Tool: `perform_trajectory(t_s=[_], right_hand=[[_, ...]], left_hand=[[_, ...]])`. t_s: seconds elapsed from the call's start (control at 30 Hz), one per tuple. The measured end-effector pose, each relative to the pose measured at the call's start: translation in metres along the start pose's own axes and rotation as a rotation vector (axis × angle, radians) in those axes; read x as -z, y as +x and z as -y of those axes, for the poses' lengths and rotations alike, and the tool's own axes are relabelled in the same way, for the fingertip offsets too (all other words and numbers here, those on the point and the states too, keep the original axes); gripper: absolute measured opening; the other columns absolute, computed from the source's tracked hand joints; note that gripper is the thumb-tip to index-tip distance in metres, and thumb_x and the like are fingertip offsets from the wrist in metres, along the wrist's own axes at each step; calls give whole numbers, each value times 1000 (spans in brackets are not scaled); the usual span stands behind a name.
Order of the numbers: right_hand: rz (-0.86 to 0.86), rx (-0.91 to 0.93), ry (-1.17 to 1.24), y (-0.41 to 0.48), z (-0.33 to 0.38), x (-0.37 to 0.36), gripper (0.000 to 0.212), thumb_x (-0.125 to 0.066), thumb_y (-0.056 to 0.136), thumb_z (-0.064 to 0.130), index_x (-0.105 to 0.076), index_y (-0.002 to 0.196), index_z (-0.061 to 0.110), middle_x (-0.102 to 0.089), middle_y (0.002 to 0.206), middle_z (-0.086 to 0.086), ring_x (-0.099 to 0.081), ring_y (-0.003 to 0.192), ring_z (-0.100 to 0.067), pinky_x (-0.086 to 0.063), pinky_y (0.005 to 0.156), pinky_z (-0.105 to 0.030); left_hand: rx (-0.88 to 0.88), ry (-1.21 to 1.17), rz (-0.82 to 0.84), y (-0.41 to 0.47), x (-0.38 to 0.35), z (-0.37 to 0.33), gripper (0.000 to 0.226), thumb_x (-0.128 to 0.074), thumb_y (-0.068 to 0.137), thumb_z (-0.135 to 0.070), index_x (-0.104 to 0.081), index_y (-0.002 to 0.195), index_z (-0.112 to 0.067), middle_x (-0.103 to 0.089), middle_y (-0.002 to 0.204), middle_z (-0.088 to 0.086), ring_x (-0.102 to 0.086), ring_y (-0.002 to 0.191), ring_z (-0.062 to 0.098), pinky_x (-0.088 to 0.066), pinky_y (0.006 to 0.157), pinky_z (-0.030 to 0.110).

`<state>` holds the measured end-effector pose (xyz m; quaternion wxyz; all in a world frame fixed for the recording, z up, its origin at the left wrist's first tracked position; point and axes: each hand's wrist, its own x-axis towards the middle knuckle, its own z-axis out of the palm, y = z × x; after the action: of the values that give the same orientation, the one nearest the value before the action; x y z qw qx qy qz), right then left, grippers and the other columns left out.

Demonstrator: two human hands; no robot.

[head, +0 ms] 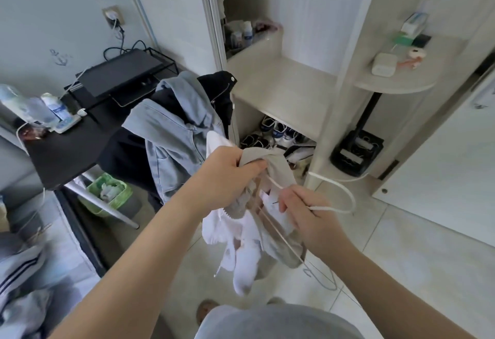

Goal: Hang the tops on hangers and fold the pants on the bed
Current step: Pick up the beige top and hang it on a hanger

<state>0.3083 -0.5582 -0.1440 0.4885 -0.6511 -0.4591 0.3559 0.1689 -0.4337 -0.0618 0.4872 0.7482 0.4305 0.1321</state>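
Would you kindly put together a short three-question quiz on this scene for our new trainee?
1. True or false: the left hand grips the white and beige top.
2. The right hand holds: A) the white hanger B) a shoe C) a bottle.
3. Fill in: the green bin stands under the black ____.
Key: 1 true; 2 A; 3 desk.

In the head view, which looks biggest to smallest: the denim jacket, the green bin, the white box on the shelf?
Denim jacket, green bin, white box. The box is farther away, so its real size is unsure.
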Motion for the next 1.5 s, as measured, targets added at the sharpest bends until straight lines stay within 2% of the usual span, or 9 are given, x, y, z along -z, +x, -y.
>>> perform_trajectory(t_s=[0.1, 0.27, 0.37, 0.47, 0.67, 1.03, 1.17, 1.3, 1.5], right_hand=[[-10, -15, 7, 2, -2, 0, 33, -47, 103, 15, -55, 72, 5, -39, 49, 14, -35, 49, -4, -27, 51, -14], [37, -27, 44, 7, -4, 3, 37, -50, 103, 12, -53, 68, 2, -42, 46, 15, -35, 46, -3, -28, 48, -12], [102, 30, 49, 7, 0, 15, 37, -51, 98, 20, -55, 64, 6, -41, 47, 15, -35, 46, -2, -29, 48, -13], [116, 67, 42, 13, 4, 27, 37, -48, 96, 29, -64, 68, 10, -40, 45, 13, -32, 42, -3, -27, 45, -14], [20, 133, -38, 35, 8, 31, 50, -38, 97, 43, -54, 66, 7, -31, 50, -11, -29, 47, -19, -26, 48, -37], [-344, 312, -124, 44, 5, 24, 28, -41, 101, 37, -62, 98, 19, -66, 86, 12, -59, 75, 4, -42, 66, -15], [-46, 198, -146, 26, -20, 6, 21, -51, 92, 42, -60, 107, 31, -69, 98, 16, -68, 91, -9, -56, 77, -35], [352, 65, -285, 24, -54, -29, 47, -65, 86, 49, -47, 129, 42, -48, 126, 36, -47, 121, 9, -38, 98, -18], [225, 8, -450, 37, -80, -62, 22, -65, 86, 23, -47, 78, 34, -56, 71, 17, -52, 67, 0, -36, 68, -30]], left_hand=[[3, 42, 45, -4, -1, 0, 26, -61, 98, -29, -73, 76, -27, -73, 75, 11, -65, 61, 26, -51, 57, 26], [-113, 389, 90, -10, -11, 3, 30, -54, 97, -38, -69, 87, -14, -68, 83, 2, -61, 75, 25, -57, 72, 42], [-385, 894, -41, -15, 0, 9, 43, -42, 86, -67, -67, 95, -33, -52, 109, -15, -45, 107, 14, -40, 96, 33], [-483, 843, 114, -12, 19, 17, 39, -45, 91, -63, -66, 115, -40, -57, 118, -21, -45, 120, 6, -27, 111, 32], [-507, 679, 118, -4, 1, 36, 27, -48, 106, -27, -70, 103, -12, -62, 81, -4, -57, 76, 19, -50, 71, 42], [-352, 263, -336, -4, -12, 58, 29, -61, 99, -16, -63, 74, -2, -51, 55, 4, -45, 53, 16, -38, 52, 26], [-283, 92, -457, -11, -7, 57, 35, -60, 100, -16, -55, 69, -1, -40, 53, 8, -30, 51, 9, -24, 49, 18], [-282, 10, -465, -14, -7, 49, 42, -58, 102, -17, -46, 64, -4, -32, 52, 3, -26, 51, 8, -23, 49, 22], [-291, -69, -458, -16, -5, 54, 41, -57, 103, -16, -48, 67, 3, -31, 55, 6, -27, 53, 8, -24, 50, 22]])
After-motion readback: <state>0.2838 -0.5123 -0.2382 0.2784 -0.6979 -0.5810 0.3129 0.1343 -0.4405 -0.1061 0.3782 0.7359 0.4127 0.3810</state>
